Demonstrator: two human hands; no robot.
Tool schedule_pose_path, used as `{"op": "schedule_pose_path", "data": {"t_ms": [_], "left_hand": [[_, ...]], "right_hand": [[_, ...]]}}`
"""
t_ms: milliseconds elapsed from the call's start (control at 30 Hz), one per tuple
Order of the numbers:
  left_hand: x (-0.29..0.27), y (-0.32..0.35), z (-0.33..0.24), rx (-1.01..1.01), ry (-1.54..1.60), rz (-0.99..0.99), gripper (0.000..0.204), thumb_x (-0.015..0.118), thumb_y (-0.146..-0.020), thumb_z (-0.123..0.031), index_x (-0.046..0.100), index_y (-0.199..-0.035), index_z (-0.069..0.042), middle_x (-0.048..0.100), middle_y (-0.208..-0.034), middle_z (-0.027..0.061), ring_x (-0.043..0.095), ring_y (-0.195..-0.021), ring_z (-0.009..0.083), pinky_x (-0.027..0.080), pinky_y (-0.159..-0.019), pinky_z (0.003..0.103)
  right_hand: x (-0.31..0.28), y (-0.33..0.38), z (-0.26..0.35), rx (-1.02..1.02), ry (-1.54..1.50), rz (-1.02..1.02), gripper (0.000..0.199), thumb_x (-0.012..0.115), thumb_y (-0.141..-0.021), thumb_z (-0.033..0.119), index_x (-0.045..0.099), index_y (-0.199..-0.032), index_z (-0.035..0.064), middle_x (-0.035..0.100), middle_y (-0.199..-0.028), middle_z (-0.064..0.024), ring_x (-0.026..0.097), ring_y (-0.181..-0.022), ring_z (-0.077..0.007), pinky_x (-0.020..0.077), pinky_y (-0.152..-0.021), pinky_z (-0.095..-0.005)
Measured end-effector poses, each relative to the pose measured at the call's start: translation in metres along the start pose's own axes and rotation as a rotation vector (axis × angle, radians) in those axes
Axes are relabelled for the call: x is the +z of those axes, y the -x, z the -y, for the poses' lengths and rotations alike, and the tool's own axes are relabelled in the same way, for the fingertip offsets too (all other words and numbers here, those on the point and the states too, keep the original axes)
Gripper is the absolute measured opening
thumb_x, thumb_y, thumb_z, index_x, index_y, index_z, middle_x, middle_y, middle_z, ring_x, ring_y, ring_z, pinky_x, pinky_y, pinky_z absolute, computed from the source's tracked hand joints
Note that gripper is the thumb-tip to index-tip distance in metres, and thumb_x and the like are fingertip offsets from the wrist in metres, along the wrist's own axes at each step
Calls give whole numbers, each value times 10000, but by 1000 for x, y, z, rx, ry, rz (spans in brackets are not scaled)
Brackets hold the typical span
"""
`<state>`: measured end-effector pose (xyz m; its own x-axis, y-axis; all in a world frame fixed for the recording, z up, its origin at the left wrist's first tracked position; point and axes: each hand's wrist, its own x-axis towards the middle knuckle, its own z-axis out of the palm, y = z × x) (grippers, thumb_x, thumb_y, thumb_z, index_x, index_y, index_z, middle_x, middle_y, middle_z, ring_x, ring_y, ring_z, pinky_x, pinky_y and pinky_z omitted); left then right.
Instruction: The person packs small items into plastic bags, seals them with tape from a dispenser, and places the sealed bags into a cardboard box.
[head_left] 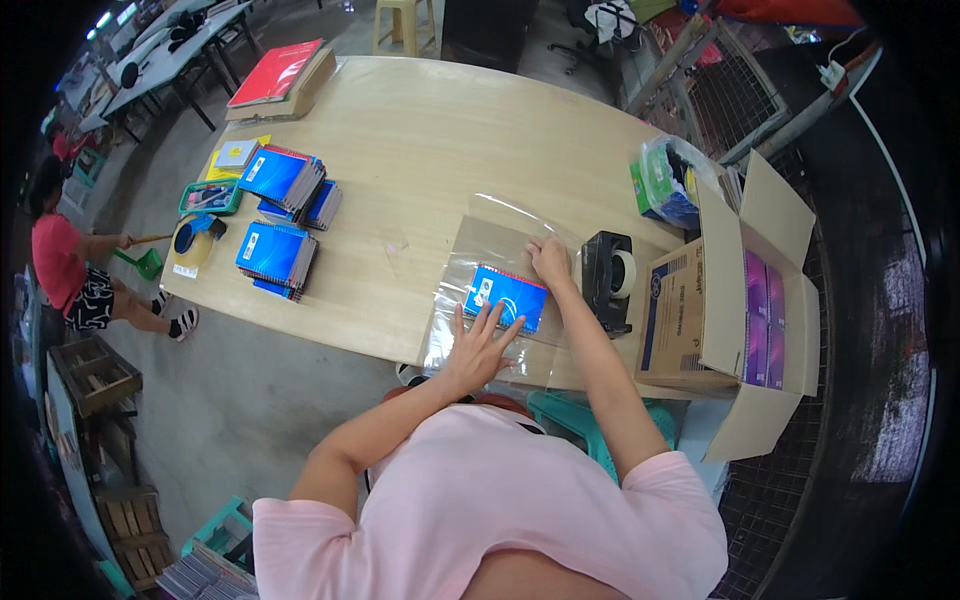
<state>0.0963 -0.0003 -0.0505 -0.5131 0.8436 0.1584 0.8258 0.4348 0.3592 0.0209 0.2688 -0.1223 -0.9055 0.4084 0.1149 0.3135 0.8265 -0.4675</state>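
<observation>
A blue spiral notebook [512, 290] lies on a clear plastic sheet [455, 270] near the table's front edge. My left hand [480, 350] rests with fingers spread over the notebook's lower left part, pressing it flat. Beyond the notebook's upper right corner, my right hand [549, 262] is closed, its fingers curled at the sheet's far right part; the fingertips are partly hidden. Just right of that hand stands a black tape dispenser [606, 275] with a roll of tape.
Blue notebook stacks [277, 250], a teal tray [222, 197] and a tape roll [190, 235] occupy the table's left. A red folder [277, 72] lies far left. An open carton [690, 310] with purple boxes bounds the right. Another person [70, 245] stands beyond the left edge.
</observation>
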Motion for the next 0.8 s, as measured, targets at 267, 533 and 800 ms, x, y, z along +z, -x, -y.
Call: {"op": "schedule_pose_path", "data": {"t_ms": [267,533,800], "left_hand": [[4,-2,0,-7,-1,15,851,764,-787,-399,334,-1516,-303,318,-1534,150,336,-1392,363,190,-1029,779],[16,8,15,-59,7,-53,762,774,-754,-388,463,-1435,-246,413,-1477,174,410,-1354,374,218,-1034,761],[53,-5,15,72,83,-140,928,848,-601,-374,451,-1420,-190,417,-1451,191,384,-1369,349,102,-1112,728]], "right_hand": [[-32,3,18,-144,111,-216,74,692,-722,88,699,-738,160,591,-915,-42,557,-978,-260,423,-796,-456],[-57,1,53,-388,150,9,161,694,-707,175,712,-849,101,652,-921,-116,605,-943,-352,491,-815,-465],[-42,-18,-39,-307,-33,219,178,761,-699,81,623,-702,-31,598,-612,-143,568,-570,-192,470,-576,-369]]}}
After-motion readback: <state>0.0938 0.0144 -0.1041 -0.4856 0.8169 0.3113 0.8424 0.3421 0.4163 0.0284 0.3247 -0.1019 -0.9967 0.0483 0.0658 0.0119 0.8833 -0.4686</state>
